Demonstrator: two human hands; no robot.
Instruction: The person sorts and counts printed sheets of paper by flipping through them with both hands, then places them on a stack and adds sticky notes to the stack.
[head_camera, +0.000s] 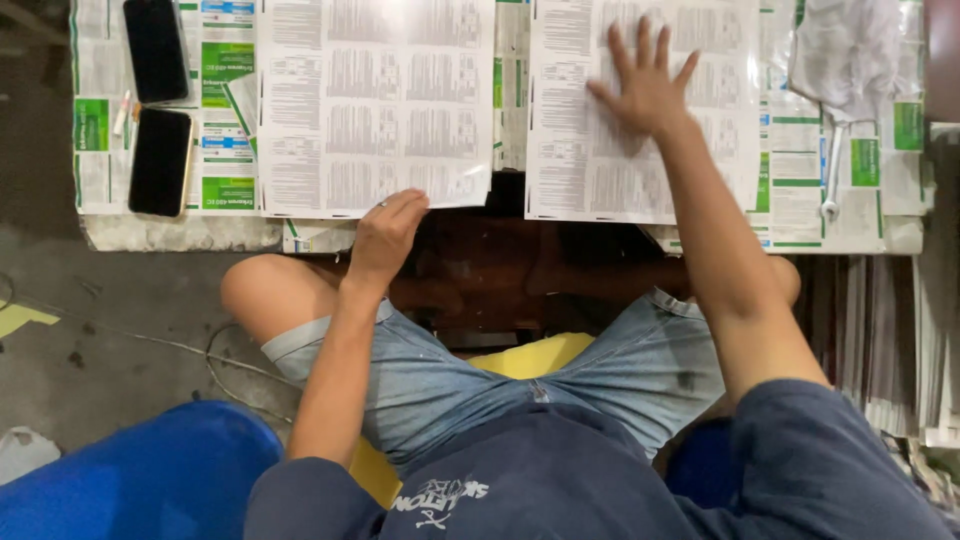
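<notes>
Two large printed white sheets lie side by side on a low table. My left hand (385, 232) pinches the near edge of the left sheet (375, 105) at its lower right corner. My right hand (645, 85) lies flat with fingers spread on the right sheet (600, 170), pressing it down. Both sheets overhang the table's near edge slightly. I sit with knees apart below the table, in denim shorts.
Two dark phones (155, 48) (160, 162) lie at the table's left end on green-and-white printed paper (225, 190). A crumpled white plastic bag (850, 50) sits at the far right. Stacked paper (900, 340) stands on the right; a blue container (130, 470) at lower left.
</notes>
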